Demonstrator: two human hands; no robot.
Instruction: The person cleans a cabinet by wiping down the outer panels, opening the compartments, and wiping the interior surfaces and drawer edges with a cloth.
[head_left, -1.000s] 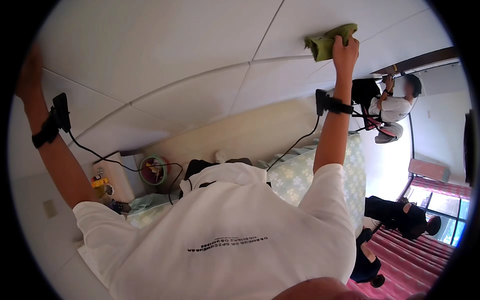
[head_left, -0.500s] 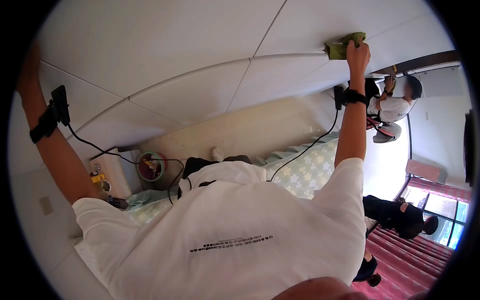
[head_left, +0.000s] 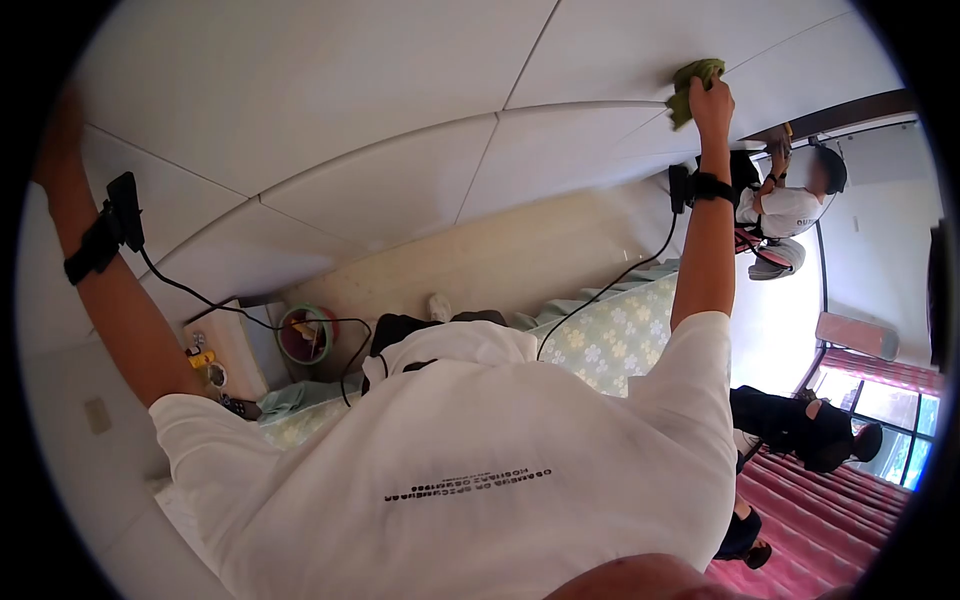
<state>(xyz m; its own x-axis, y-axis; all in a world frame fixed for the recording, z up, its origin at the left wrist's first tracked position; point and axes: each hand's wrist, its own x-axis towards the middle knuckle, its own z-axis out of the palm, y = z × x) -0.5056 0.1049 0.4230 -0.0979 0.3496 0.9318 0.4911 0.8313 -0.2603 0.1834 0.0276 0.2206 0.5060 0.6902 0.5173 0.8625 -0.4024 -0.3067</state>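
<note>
My right hand [head_left: 712, 105] is closed on a green cloth [head_left: 694, 84], which lies bunched against the white panelled surface [head_left: 590, 60] at the upper right. A loose end of the cloth hangs below the fingers. At the far left, my left hand [head_left: 62, 135] is raised beside the same white panels. It sits in the dark rim of the view, so its fingers cannot be made out. Each wrist carries a black strap with a small device, and a black cable runs from each device toward my body.
Below are a bed with a green floral cover [head_left: 610, 335], a round bin [head_left: 305, 334] and a small cabinet [head_left: 225, 345] with small items on top. At right, a person in a white shirt [head_left: 790, 212] works near the panels; two people in dark clothes are near pink curtains [head_left: 820, 510].
My right hand has shifted slightly left and up along the panels. The cloth's wide flap has swung in and now hangs narrower. My left hand has barely moved.
</note>
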